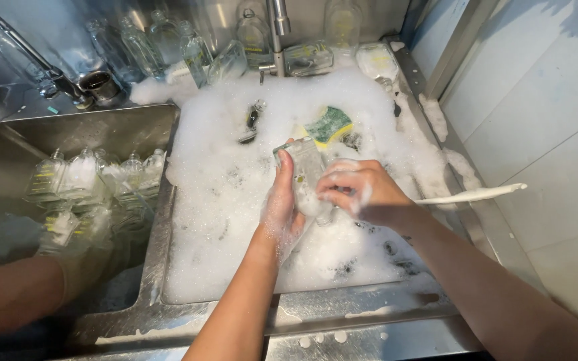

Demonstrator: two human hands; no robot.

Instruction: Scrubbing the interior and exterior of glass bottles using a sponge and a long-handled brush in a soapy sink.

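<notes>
Closest to me runs the steel sink edge (342,314), spotted with foam. Just beyond it my left hand (282,204) stands upright over the suds, fingers curled snugly round a small clear glass bottle (306,172) that tilts away from me. My right hand (356,190) meets it from the right, fingers bunched and nearly shut against the bottle's lower end, lathered white. To do this well I judge I should keep the left grip firm, since soapy glass slips, and work the right fingers around the whole body rather than one face.

Behind the bottle a green and yellow sponge (329,125) lies on the foam (235,194), which fills the right basin. To the right, a thin white stick (473,194), coated in suds, pokes out over the sink's rim toward the tiled wall (543,100).

Left of me, the other basin (68,127) holds a row of rinsed bottles (95,177), each with a pale yellowish label panel on its flat side, and another person's arm (8,291) reaches in at the near left. Farthest away, more clear bottles (188,47) with the same light labels crowd around the tap (277,27).
</notes>
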